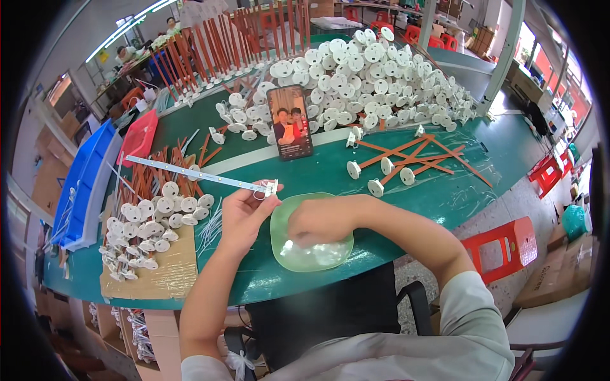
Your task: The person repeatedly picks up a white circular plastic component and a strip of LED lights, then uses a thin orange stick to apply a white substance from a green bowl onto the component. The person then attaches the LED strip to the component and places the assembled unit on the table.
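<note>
Mid-assembly: left hand pinched shut on long white plastic strip, right hand curled, grip unclear, in pale green shallow dish; next, fitting a piece on.

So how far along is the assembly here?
Looks done: a batch of white discs piled on cardboard. In hand: left hand holds a thin strip; right hand reaches into the green dish. Left: the big disc pile.
</note>
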